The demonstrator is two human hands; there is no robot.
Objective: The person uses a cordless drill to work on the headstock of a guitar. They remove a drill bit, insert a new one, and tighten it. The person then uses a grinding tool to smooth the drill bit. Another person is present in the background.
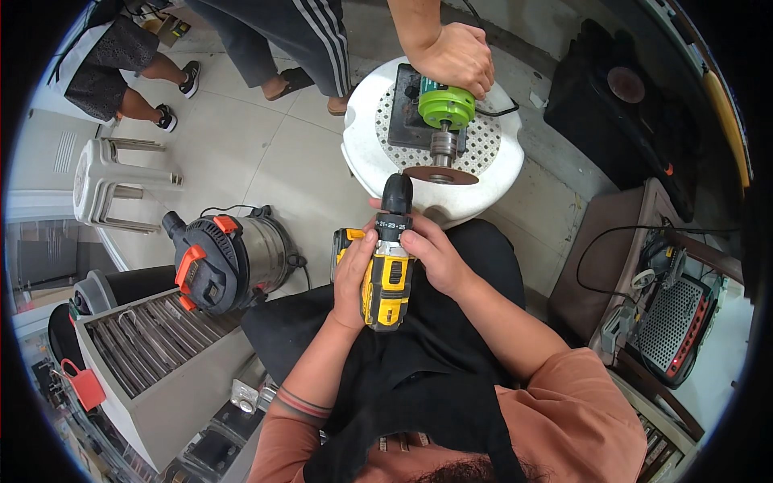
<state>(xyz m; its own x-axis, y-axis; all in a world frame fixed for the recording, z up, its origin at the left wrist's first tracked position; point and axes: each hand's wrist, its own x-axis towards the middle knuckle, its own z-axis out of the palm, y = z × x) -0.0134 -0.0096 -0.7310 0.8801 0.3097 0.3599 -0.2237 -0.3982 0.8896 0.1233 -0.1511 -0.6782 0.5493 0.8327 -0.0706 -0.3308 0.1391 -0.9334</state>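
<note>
A yellow and black cordless drill [390, 282] is held over my lap, its black chuck pointing away from me. My left hand [351, 278] closes on the drill's left side, while my right hand [437, 256] grips it from the right near the numbered collar. A short bit in the chuck reaches close to a brown abrasive disc [462, 176]; whether they touch I cannot tell. The disc is fixed on the metal shaft of a green motor tool [448, 109]. Another person's hand [457, 60] presses that tool down on a white plastic stool [361, 153].
On the left stand a shop vacuum [241, 256], stacked stools [95, 181] and a box of metal strips [133, 402]. Two people stand ahead on the tiles. A black case [600, 105] and a brown cabinet [600, 241] with cables line the right side.
</note>
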